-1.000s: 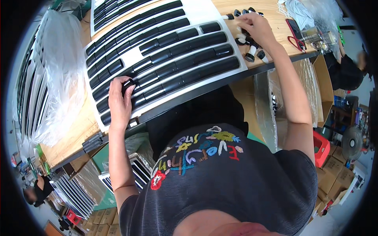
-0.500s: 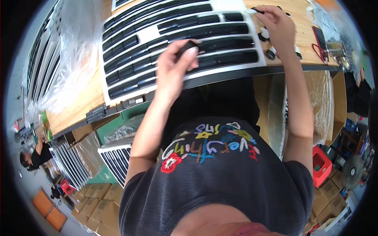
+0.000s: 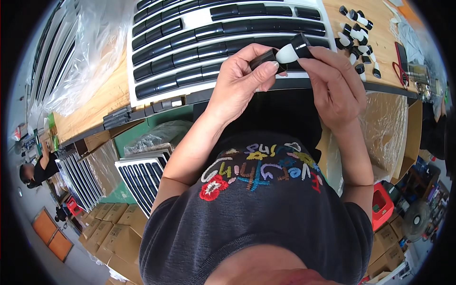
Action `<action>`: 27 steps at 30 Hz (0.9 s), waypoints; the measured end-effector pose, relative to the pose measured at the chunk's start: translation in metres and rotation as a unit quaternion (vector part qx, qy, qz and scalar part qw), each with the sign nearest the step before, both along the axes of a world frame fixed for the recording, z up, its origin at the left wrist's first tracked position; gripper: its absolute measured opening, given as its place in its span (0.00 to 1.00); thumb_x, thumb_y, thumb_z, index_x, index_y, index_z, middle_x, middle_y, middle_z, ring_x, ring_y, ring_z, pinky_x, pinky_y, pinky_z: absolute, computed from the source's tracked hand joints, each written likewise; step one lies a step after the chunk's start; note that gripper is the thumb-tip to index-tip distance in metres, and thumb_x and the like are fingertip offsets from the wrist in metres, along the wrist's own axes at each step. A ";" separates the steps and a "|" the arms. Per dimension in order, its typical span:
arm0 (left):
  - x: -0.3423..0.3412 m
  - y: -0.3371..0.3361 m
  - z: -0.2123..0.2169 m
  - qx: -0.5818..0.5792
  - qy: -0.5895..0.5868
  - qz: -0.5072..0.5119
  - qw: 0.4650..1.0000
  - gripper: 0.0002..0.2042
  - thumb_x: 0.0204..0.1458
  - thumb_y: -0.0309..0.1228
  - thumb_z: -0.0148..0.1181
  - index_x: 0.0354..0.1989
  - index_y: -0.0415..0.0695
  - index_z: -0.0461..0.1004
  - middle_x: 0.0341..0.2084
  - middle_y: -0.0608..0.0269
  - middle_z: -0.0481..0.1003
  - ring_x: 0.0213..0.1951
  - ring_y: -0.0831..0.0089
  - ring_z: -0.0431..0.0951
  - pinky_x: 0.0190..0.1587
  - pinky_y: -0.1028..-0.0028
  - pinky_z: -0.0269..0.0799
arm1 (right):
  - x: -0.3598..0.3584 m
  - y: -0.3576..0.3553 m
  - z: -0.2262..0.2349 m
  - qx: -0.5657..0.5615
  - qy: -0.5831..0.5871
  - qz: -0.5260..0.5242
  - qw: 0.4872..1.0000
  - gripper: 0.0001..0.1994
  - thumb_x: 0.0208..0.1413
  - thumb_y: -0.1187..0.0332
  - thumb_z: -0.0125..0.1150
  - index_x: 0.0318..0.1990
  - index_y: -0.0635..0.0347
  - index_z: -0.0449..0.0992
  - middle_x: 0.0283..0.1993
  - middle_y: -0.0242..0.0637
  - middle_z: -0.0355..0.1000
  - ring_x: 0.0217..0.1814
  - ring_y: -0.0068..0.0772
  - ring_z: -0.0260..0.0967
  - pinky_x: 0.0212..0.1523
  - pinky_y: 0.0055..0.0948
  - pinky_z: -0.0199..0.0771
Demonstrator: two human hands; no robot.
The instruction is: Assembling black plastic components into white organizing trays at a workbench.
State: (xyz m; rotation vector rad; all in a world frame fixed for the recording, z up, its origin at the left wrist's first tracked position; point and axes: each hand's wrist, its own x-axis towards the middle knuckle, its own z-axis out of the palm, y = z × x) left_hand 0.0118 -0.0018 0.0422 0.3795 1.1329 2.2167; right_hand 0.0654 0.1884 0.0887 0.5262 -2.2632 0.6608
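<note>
Above the near edge of the table, my left hand (image 3: 229, 92) grips a short glossy black tube (image 3: 262, 59) between thumb and fingers, tilted up to the right. My right hand (image 3: 339, 88) pinches a black cap (image 3: 300, 44) with a rounded white tip (image 3: 286, 54). That white tip meets the right end of the tube; how far it goes in I cannot tell. Behind both hands lies a white tray (image 3: 197, 19) with rows of glossy black cylindrical pieces (image 3: 190, 57), with a gap in one row.
Several loose black-and-white caps (image 3: 356, 35) lie right of the tray, near red-handled scissors (image 3: 400, 71). Clear plastic sheeting (image 3: 97, 61) covers items at left. Small black blocks (image 3: 116, 116) line the left front edge. Filled racks (image 3: 142, 175) and cardboard boxes (image 3: 114, 237) stand below.
My right hand has come from the loose caps toward me, bringing a cap to the tube. My left hand has shifted right with the tube, and the view has tilted slightly.
</note>
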 end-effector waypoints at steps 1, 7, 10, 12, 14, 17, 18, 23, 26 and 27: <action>0.001 0.000 0.001 0.001 -0.002 0.003 1.000 0.12 0.62 0.31 0.59 0.50 0.38 0.72 0.29 0.65 0.77 0.25 0.85 0.65 0.28 0.83 0.59 | 0.001 -0.002 0.000 0.001 -0.002 0.003 1.000 0.10 0.48 0.83 0.68 0.38 0.63 0.82 0.41 0.42 0.77 0.41 0.36 0.77 0.39 0.27 0.77; -0.001 -0.004 -0.005 0.026 -0.018 -0.008 0.999 0.12 0.62 0.30 0.59 0.49 0.38 0.73 0.27 0.70 0.74 0.25 0.85 0.65 0.28 0.84 0.59 | 0.002 -0.012 0.003 -0.042 -0.063 0.078 0.994 0.10 0.55 0.81 0.63 0.45 0.64 0.80 0.42 0.42 0.78 0.39 0.33 0.76 0.40 0.25 0.76; 0.003 -0.004 0.002 -0.017 0.007 -0.022 1.000 0.11 0.61 0.29 0.60 0.49 0.38 0.73 0.27 0.72 0.74 0.26 0.87 0.67 0.29 0.85 0.62 | -0.006 -0.015 0.015 -0.298 -0.224 -0.028 0.927 0.14 0.70 0.66 0.45 0.49 0.63 0.77 0.42 0.34 0.78 0.34 0.20 0.69 0.38 0.15 0.67; 0.007 -0.002 0.008 -0.047 0.046 -0.032 0.997 0.11 0.60 0.27 0.60 0.48 0.38 0.73 0.28 0.72 0.74 0.27 0.88 0.68 0.31 0.87 0.65 | -0.026 -0.018 0.015 -0.316 -0.294 -0.018 0.902 0.16 0.71 0.64 0.43 0.50 0.62 0.76 0.42 0.34 0.78 0.37 0.20 0.70 0.39 0.15 0.67; 0.012 0.001 0.016 -0.082 0.058 -0.040 0.994 0.11 0.60 0.26 0.60 0.49 0.38 0.73 0.29 0.72 0.74 0.28 0.89 0.69 0.32 0.87 0.65 | -0.036 -0.025 0.009 -0.369 -0.387 0.021 0.844 0.20 0.72 0.59 0.37 0.51 0.63 0.75 0.41 0.37 0.79 0.42 0.24 0.75 0.43 0.19 0.71; 0.017 0.004 0.025 -0.110 0.068 -0.023 0.991 0.10 0.60 0.24 0.59 0.48 0.38 0.71 0.33 0.69 0.74 0.29 0.88 0.69 0.33 0.86 0.66 | -0.040 -0.026 0.000 -0.448 -0.424 0.104 0.780 0.22 0.72 0.57 0.37 0.50 0.65 0.75 0.41 0.41 0.79 0.44 0.27 0.78 0.46 0.22 0.74; 0.017 0.003 0.023 -0.084 0.047 -0.034 0.995 0.09 0.60 0.24 0.58 0.47 0.38 0.70 0.34 0.68 0.73 0.29 0.87 0.69 0.33 0.85 0.67 | -0.039 -0.030 0.000 -0.460 -0.424 0.082 0.776 0.24 0.72 0.56 0.36 0.49 0.67 0.75 0.40 0.45 0.79 0.41 0.29 0.79 0.48 0.25 0.76; 0.024 0.002 0.014 -0.027 0.009 -0.030 0.999 0.07 0.60 0.22 0.56 0.44 0.38 0.68 0.35 0.67 0.71 0.31 0.84 0.68 0.35 0.82 0.67 | -0.035 -0.041 -0.002 -0.504 -0.435 0.114 0.737 0.23 0.72 0.57 0.36 0.46 0.67 0.75 0.36 0.48 0.79 0.39 0.31 0.79 0.46 0.25 0.77; 0.031 0.000 0.013 -0.018 0.048 -0.004 0.999 0.14 0.62 0.33 0.58 0.49 0.38 0.66 0.34 0.68 0.68 0.30 0.82 0.65 0.34 0.82 0.61 | -0.033 -0.050 -0.001 -0.516 -0.435 0.128 0.727 0.23 0.72 0.57 0.36 0.44 0.67 0.75 0.35 0.48 0.79 0.38 0.32 0.79 0.45 0.25 0.76; 0.030 -0.001 0.013 -0.017 0.048 -0.005 0.999 0.14 0.62 0.33 0.58 0.49 0.38 0.66 0.34 0.68 0.68 0.30 0.82 0.65 0.34 0.82 0.61 | -0.032 -0.051 0.000 -0.525 -0.433 0.132 0.721 0.22 0.72 0.57 0.36 0.43 0.67 0.75 0.35 0.48 0.79 0.37 0.33 0.79 0.44 0.26 0.76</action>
